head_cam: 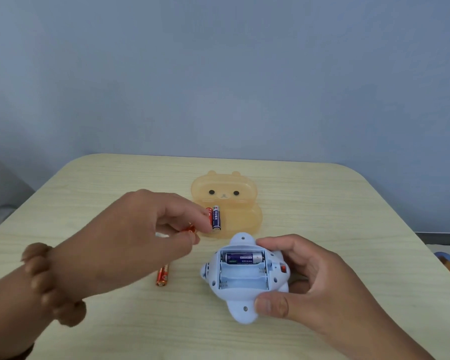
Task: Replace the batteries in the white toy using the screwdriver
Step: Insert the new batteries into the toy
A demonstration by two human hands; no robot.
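Blue battery (pixel 216 217) upright in left hand (pixel 130 237), perhaps pinched, toy (pixel 244 279) compartment-up

Plain indoor room, probably a home or small study space. A light wood-grain table (pixel 322 203) with rounded corners stands against a bare blue-grey wall (pixel 218 74). On it rests a translucent orange bear-faced box (pixel 234 188), with loose household batteries (pixel 162 275) nearby; nothing marks a workshop or lab.

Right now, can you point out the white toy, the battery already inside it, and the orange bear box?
white toy (pixel 244 311): head view, near lobe of its shell.
battery inside (pixel 240 258): head view, middle of its purple label.
orange bear box (pixel 225 189): head view, lid face.
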